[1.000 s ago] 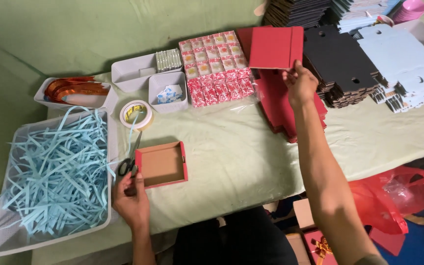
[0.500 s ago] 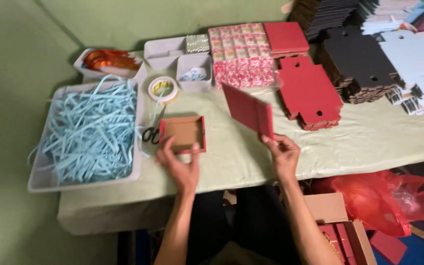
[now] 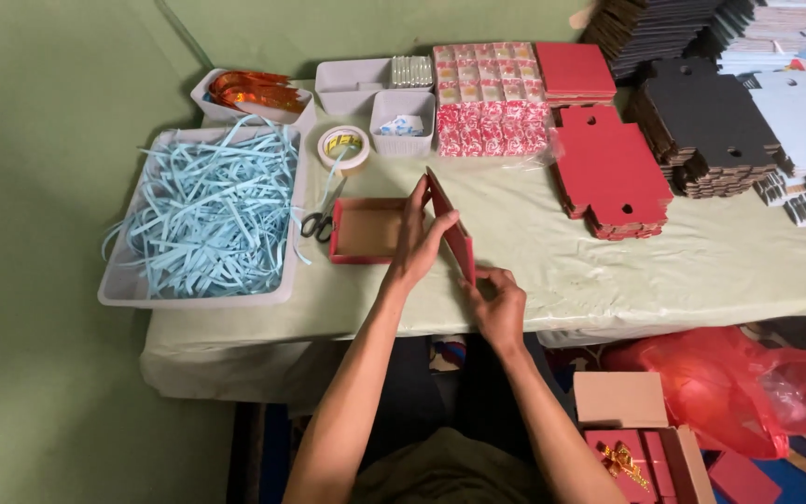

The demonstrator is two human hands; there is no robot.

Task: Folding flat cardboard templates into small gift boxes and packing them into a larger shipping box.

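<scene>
head view: red card (image 3: 450, 229) between both hands' grip.

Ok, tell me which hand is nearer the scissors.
Left. The left hand holds the red card beside the open tray, just right of the scissors; the right hand is farther right, at the card's lower edge.
</scene>
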